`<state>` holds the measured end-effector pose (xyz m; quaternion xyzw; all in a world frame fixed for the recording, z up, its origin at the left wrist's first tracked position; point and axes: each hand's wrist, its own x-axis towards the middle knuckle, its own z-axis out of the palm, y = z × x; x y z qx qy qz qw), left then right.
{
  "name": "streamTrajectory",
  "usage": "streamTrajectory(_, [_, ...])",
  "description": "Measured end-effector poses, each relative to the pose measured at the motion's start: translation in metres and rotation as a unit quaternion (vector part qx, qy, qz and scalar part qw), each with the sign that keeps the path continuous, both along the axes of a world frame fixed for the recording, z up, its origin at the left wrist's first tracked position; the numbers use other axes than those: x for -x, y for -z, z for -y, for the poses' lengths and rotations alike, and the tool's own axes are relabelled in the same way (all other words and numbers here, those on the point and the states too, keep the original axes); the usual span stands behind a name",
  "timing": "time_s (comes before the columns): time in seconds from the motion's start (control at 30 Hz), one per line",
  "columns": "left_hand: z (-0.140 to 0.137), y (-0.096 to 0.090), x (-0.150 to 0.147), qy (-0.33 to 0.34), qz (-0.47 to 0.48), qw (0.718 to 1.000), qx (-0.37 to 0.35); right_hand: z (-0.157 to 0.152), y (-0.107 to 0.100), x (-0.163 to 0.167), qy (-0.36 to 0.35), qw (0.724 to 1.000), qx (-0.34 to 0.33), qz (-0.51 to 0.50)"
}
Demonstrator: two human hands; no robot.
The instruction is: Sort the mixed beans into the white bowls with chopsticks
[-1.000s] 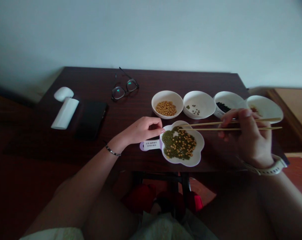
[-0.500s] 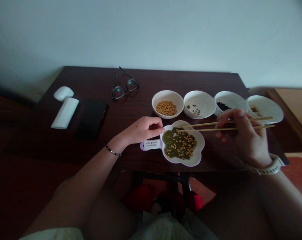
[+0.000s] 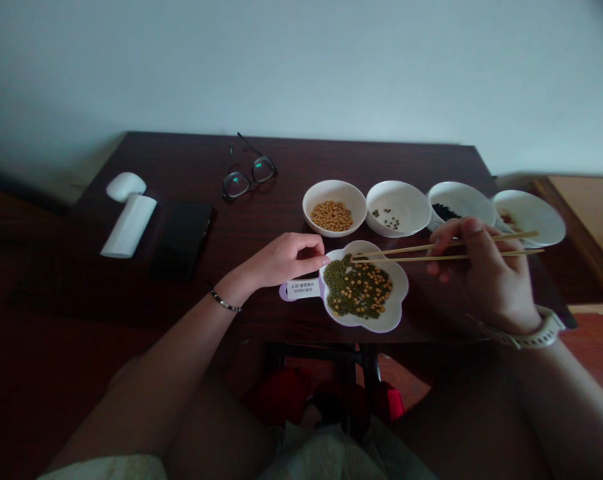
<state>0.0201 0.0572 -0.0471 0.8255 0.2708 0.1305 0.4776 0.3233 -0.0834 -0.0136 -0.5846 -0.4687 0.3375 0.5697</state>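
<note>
Picking at mixed beans with chopsticks (image 3: 446, 251)
Right hand (image 3: 486, 277), clamped on them, slid tips left over flower dish (image 3: 398, 293); left hand (image 3: 281, 260) still pinches rim.

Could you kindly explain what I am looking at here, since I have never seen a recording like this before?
There is no machine: a person wears a camera on the head, looking down at their own two hands over a dark table. The right hand holds chopsticks, tips over a flower-shaped dish of mixed green and yellow beans. The left hand touches that dish's rim. Behind stand four white bowls, one with yellow beans. Further left lie glasses, a dark flat case and a white device.
</note>
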Motion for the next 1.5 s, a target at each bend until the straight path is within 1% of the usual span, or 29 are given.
streamTrajectory(0.13, [0.0,0.001,0.0,0.001,0.002,1.0,-0.002,-0.001,0.001,0.0,0.01,1.0,-0.008,-0.006])
streamTrajectory(0.23, [0.0,0.001,0.0,0.002,0.003,1.0,-0.001,-0.003,0.002,0.0,0.029,0.999,-0.013,-0.034])
streamTrajectory(0.37, [0.0,0.0,0.0,0.002,0.003,1.0,-0.004,-0.012,-0.001,-0.002,0.049,0.992,-0.037,-0.111])
streamTrajectory(0.5, [0.001,-0.001,0.0,0.001,0.006,1.0,-0.004,-0.023,-0.002,-0.006,0.076,0.976,-0.057,-0.196])
streamTrajectory(0.57, [0.001,-0.001,0.0,0.001,0.009,1.0,0.001,-0.027,0.0,-0.007,0.091,0.969,-0.067,-0.219])
streamTrajectory(0.63, [0.001,-0.001,-0.001,0.002,0.012,1.0,0.002,-0.03,0.004,-0.008,0.093,0.97,-0.066,-0.216])
streamTrajectory(0.77, [0.001,0.0,-0.001,0.003,0.011,1.0,-0.003,-0.034,0.01,-0.005,0.063,0.979,-0.047,-0.189])
streamTrajectory(1.0, [0.001,0.001,0.0,0.001,0.016,1.0,-0.007,-0.029,0.0,0.002,0.036,0.98,-0.026,-0.192])
streamTrajectory(1.1, [0.001,0.0,0.0,0.001,0.014,1.0,-0.006,-0.023,-0.002,0.0,0.001,0.984,0.02,-0.178])
streamTrajectory(1.2, [0.001,0.0,-0.001,0.004,0.017,1.0,-0.007,-0.017,0.0,-0.002,-0.028,0.986,0.074,-0.147])
streamTrajectory(1.3, [0.001,0.0,0.0,0.004,0.016,1.0,-0.003,-0.012,0.003,-0.005,-0.05,0.985,0.101,-0.128])
streamTrajectory(1.5, [0.0,0.0,0.0,0.001,0.006,1.0,0.002,-0.008,0.007,-0.008,-0.034,0.989,0.098,-0.101])
